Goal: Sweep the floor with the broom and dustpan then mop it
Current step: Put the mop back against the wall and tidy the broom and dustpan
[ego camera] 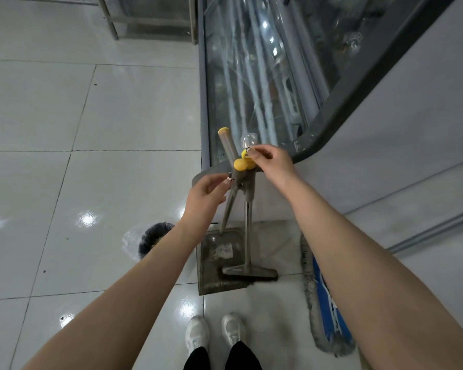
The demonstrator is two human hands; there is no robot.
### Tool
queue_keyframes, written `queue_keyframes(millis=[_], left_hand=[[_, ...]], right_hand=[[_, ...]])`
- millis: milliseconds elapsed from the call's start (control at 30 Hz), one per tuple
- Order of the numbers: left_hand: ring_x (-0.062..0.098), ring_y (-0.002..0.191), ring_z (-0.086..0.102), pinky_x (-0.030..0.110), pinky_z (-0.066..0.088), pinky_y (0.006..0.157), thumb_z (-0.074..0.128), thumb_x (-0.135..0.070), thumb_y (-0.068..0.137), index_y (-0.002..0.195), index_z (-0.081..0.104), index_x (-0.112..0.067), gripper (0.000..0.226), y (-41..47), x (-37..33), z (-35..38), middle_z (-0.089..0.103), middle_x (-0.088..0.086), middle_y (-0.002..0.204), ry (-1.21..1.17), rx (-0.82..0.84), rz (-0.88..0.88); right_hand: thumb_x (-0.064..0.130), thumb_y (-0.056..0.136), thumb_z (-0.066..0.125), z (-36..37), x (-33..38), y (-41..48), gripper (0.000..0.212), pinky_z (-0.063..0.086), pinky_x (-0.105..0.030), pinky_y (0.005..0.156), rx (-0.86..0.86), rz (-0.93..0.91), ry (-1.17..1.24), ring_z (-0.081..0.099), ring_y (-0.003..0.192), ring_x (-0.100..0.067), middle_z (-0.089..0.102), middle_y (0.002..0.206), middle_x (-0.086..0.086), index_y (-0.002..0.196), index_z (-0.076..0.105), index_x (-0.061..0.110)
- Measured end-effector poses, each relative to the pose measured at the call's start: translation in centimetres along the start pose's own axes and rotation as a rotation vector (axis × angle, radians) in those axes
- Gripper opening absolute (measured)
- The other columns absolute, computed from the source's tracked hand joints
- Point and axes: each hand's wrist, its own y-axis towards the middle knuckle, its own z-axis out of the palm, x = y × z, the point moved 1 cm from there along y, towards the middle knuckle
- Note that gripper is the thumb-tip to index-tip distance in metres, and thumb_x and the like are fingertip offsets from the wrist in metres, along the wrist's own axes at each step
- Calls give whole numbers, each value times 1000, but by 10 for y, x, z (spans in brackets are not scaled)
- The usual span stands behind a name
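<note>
One tiled floor (64, 116): seen glossy and pale, with a few dark specks; sweeping is judged not yet begun.
Display case (251, 76): glass-fronted, set at the right; the tools are leaned against its lower corner.
Mop (324, 303): laid flat on the floor under the right forearm, blue pad and grey fringe showing, well apart from both hands.
Dustpan (211, 263): stood on the floor just ahead of the shoes (198, 335), its handle slanted up towards the left hand.
Broom (248, 231): stood with its head at the dustpan's mouth, its long axis run almost straight up towards the camera.
Left hand (206, 196): held just beside the point where the handles cross, fingertips curled at it; whether anything is gripped cannot be told.
Right hand (275, 162): placed higher, at the handle tops, thumb and finger pinched on a yellow cap (245, 155).
Cap count: three such ends are bunched together; the pinched one is judged to be the broom's, though that cannot be confirmed.
Coming move: the broom would be lifted along its upright axis by the right hand, the dustpan handle being left to the nearer left hand.
</note>
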Motion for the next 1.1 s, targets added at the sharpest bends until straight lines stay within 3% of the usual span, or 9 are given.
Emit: queue_keyframes(millis=[200, 333, 433, 633, 700, 867, 967, 1100], left_hand=[[15, 102, 63, 29, 51, 82, 58, -14, 91, 97, 62, -23, 12, -8, 7, 1, 68, 2, 103, 38, 44, 11], [15, 102, 63, 30, 52, 87, 60, -10, 89, 99, 63, -20, 15, -14, 14, 5, 68, 6, 109, 67, 45, -8], [14, 103, 63, 34, 50, 93, 62, -12, 88, 103, 63, -18, 16, -18, 18, 7, 68, 5, 108, 109, 55, -5], [11, 100, 63, 33, 51, 93, 64, -13, 87, 107, 63, -16, 20, -21, 22, 9, 68, -1, 104, 162, 85, 12], [9, 97, 63, 31, 50, 92, 64, -13, 87, 111, 62, -14, 24, -23, 24, 9, 67, -4, 101, 180, 106, 2], [-4, 91, 64, 10, 51, 80, 67, -13, 85, 117, 61, -10, 33, -29, 24, 14, 68, -10, 98, 198, 180, 28], [-7, 88, 65, 5, 49, 74, 69, -10, 83, 112, 63, -13, 30, -32, 20, 16, 68, -12, 97, 181, 177, 67], [-5, 91, 64, 6, 49, 81, 69, -9, 82, 102, 63, -28, 28, -33, 10, 12, 67, -17, 96, 241, 183, 170]], right_hand=[[23, 88, 66, -17, -5, -26, 9, 47, -7, 71, -43, -33, -1, 59, 79, -2, 62, 81, 13, 93, 65, 16], [21, 84, 69, -24, -8, -48, 4, 53, -33, 86, -24, -36, 52, 63, 85, -14, 66, 80, 9, 82, 67, 22], [17, 84, 70, -31, -7, -63, 12, 53, -40, 88, -14, -62, 70, 63, 81, -14, 67, 78, 9, 77, 67, 26], [13, 82, 71, -50, 13, -80, 13, 53, -37, 85, -13, -135, 143, 65, 78, -10, 70, 76, 11, 77, 68, 25], [13, 81, 71, -53, 28, -83, 11, 55, -30, 80, -14, -174, 181, 66, 76, -6, 71, 73, 11, 78, 69, 24], [10, 83, 68, -52, 80, -91, 13, 54, -18, 69, 33, -285, 227, 66, 69, -1, 71, 68, 13, 76, 67, 20], [3, 85, 65, -50, 104, -97, 13, 53, -19, 70, 23, -333, 293, 65, 70, -8, 70, 69, 6, 77, 66, 13], [0, 88, 60, -50, 125, -103, 7, 56, -27, 73, 18, -342, 385, 63, 77, -26, 67, 81, -14, 83, 64, 4]])
